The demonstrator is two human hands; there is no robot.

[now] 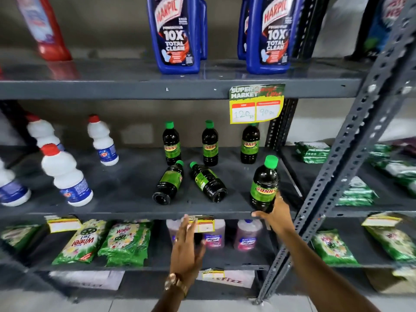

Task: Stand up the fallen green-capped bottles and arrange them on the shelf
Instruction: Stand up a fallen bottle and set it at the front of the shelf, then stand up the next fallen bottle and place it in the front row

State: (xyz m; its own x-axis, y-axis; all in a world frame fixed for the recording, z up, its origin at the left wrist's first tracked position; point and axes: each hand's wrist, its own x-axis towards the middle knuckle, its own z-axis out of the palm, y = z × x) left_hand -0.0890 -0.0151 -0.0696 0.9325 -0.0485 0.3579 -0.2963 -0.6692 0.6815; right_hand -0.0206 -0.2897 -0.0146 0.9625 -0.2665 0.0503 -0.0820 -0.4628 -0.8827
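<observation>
On the grey middle shelf, three dark green-capped Sunny bottles stand upright at the back: one on the left, one in the middle, one on the right. In front of them two more lie on their sides, caps pointing to the back: a left one and a right one. My right hand grips the base of another green-capped bottle, upright at the shelf's front right. My left hand hovers below the shelf edge, fingers spread, holding nothing.
White red-capped bottles stand on the left of the same shelf. Blue Harpic bottles fill the shelf above, where a yellow price tag hangs. Green detergent packs lie below. A perforated grey upright borders the right side.
</observation>
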